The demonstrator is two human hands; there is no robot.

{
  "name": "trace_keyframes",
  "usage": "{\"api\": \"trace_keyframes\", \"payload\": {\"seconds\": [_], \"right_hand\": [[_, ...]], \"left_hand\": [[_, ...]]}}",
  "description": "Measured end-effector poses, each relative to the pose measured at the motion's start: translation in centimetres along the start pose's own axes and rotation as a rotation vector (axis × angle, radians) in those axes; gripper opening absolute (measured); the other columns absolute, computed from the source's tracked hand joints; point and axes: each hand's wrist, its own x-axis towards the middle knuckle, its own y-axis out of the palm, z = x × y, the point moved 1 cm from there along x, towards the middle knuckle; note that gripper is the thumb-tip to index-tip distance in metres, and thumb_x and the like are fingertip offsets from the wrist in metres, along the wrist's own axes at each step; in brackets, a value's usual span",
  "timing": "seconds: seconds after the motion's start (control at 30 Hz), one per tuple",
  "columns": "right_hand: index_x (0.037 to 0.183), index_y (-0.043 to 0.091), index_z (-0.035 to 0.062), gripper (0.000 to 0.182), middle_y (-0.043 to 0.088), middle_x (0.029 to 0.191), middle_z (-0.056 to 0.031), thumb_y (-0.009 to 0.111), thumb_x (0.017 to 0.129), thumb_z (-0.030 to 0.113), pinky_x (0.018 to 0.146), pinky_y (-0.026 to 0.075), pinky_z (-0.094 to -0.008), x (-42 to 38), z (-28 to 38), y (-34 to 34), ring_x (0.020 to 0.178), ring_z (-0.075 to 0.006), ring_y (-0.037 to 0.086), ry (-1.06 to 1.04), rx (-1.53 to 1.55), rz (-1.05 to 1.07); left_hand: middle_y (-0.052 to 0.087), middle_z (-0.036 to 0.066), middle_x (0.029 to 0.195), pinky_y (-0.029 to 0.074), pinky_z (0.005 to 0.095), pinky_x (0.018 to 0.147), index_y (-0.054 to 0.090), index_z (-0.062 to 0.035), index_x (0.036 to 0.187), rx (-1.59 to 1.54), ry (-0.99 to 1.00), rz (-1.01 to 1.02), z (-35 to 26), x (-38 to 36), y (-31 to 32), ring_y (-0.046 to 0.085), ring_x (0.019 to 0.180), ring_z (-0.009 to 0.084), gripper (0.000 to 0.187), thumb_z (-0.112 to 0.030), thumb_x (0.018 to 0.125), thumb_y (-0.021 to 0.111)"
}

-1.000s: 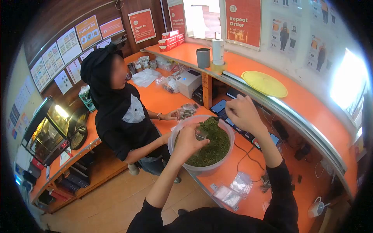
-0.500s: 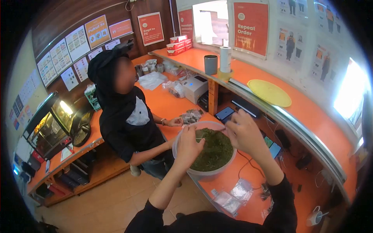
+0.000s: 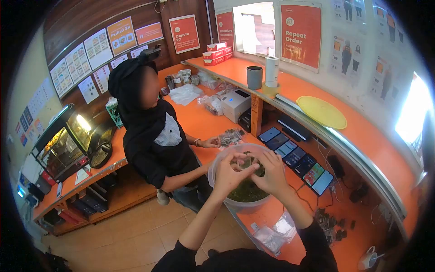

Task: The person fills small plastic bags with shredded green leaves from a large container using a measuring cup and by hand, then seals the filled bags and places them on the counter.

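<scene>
Both hands, left hand [image 3: 233, 170] and right hand [image 3: 271, 174], have closed together over the clear bowl [image 3: 217, 174] of dried green leaves [image 3: 242, 191] near the worktop [image 3: 199, 124] front edge, pinching a small plastic pouch [image 3: 247, 162] (light, flimsy, best held at its mouth).

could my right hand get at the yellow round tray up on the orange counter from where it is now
Probably yes. The right hand is over the clear plastic bowl of green leaves; nothing stands between it and the yellow round tray, though a raised counter edge and a stretch remain.
</scene>
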Motion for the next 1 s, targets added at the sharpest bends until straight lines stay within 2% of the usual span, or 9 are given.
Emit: {"api": "trace_keyframes", "payload": {"seconds": [0.07, 0.13, 0.17, 0.23, 0.27, 0.47, 0.57, 0.83, 1.0], "right_hand": [[0.102, 0.069, 0.0099, 0.033, 0.064, 0.085, -0.0023, 0.080, 0.072, 0.020, 0.076, 0.040, -0.0332, -0.7, -0.2, 0.6, 0.086, -0.0225, 0.061, 0.043, 0.060, -0.031], [0.093, 0.071, 0.0092, 0.016, 0.068, 0.085, -0.0004, 0.076, 0.078, 0.011, 0.079, 0.039, -0.0346, -1.0, -0.3, 0.7, 0.084, -0.0194, 0.063, 0.166, 0.228, -0.107], [0.093, 0.071, 0.0092, 0.016, 0.068, 0.085, -0.0004, 0.076, 0.078, 0.011, 0.079, 0.039, -0.0346, -1.0, -0.2, 0.6, 0.084, -0.0194, 0.063, 0.163, 0.234, -0.105], [0.083, 0.072, 0.0079, 0.007, 0.068, 0.077, -0.0010, 0.076, 0.078, 0.010, 0.074, 0.038, -0.0328, -0.9, 0.4, 0.1, 0.073, -0.0186, 0.062, 0.219, 0.371, -0.119], [0.083, 0.072, 0.0079, 0.007, 0.068, 0.077, -0.0010, 0.076, 0.078, 0.010, 0.074, 0.038, -0.0328, -0.9, 0.5, 0.0, 0.073, -0.0186, 0.062, 0.217, 0.380, -0.115], [0.080, 0.072, 0.0060, 0.006, 0.068, 0.073, -0.0037, 0.077, 0.078, 0.008, 0.072, 0.038, -0.0311, -1.4, 1.8, -0.6, 0.070, -0.0176, 0.060, 0.165, 0.479, -0.135], [0.079, 0.071, 0.0057, 0.005, 0.067, 0.072, -0.0048, 0.075, 0.076, 0.006, 0.070, 0.039, -0.0308, -1.4, 3.0, -1.2, 0.069, -0.0176, 0.059, 0.116, 0.498, -0.136], [0.075, 0.067, 0.0059, 0.008, 0.065, 0.070, -0.0047, 0.073, 0.070, 0.003, 0.066, 0.039, -0.0304, -1.7, 4.5, -2.3, 0.066, -0.0188, 0.058, 0.109, 0.518, -0.038], [0.073, 0.066, 0.0061, 0.009, 0.064, 0.070, -0.0048, 0.074, 0.069, 0.004, 0.066, 0.039, -0.0311, -2.4, 4.3, -2.4, 0.065, -0.0200, 0.058, 0.125, 0.481, -0.061]], "left_hand": [[0.063, 0.007, 0.097, 0.054, 0.0249, 0.070, 0.060, 0.0016, 0.110, -0.304, -0.050, 0.046, 0.1, -0.8, 0.4, 0.067, 0.081, 0.0117, 0.037, -0.016, 0.084, 0.079], [0.063, 0.008, 0.099, 0.054, 0.0253, 0.071, 0.060, 0.0023, 0.109, -0.393, -0.021, -0.012, 0.3, -1.6, 0.1, 0.067, 0.082, 0.0128, 0.031, -0.010, 0.086, 0.076], [0.064, 0.009, 0.101, 0.055, 0.0256, 0.071, 0.059, 0.0030, 0.108, -0.482, 0.004, -0.071, 0.4, -2.0, -0.2, 0.068, 0.084, 0.0138, 0.026, -0.005, 0.088, 0.073], [0.065, 0.009, 0.098, 0.055, 0.0256, 0.071, 0.060, 0.0029, 0.107, -0.538, -0.010, -0.087, 0.0, -2.7, -0.7, 0.068, 0.083, 0.0144, 0.022, -0.003, 0.089, 0.072], [0.066, 0.009, 0.096, 0.055, 0.0255, 0.071, 0.060, 0.0029, 0.106, -0.599, -0.019, -0.095, -0.2, -3.0, -0.9, 0.068, 0.082, 0.0149, 0.019, -0.001, 0.090, 0.070], [0.066, 0.009, 0.082, 0.053, 0.0256, 0.062, 0.065, 0.0041, 0.094, -0.573, -0.025, -0.152, -1.9, -5.0, -2.3, 0.067, 0.069, 0.0146, 0.009, 0.001, 0.087, 0.071], [0.066, 0.009, 0.081, 0.052, 0.0257, 0.058, 0.067, 0.0045, 0.089, -0.552, 0.008, -0.138, -2.6, -6.0, -2.6, 0.065, 0.064, 0.0135, 0.007, 0.002, 0.085, 0.072], [0.065, 0.008, 0.081, 0.051, 0.0235, 0.055, 0.070, 0.0036, 0.087, -0.594, 0.009, -0.049, -2.8, -7.5, -2.2, 0.064, 0.061, 0.0114, 0.004, 0.003, 0.085, 0.073], [0.067, 0.008, 0.082, 0.050, 0.0222, 0.052, 0.071, 0.0037, 0.090, -0.559, -0.053, -0.028, -3.2, -8.2, -1.9, 0.063, 0.061, 0.0114, 0.006, 0.001, 0.085, 0.072]]}}
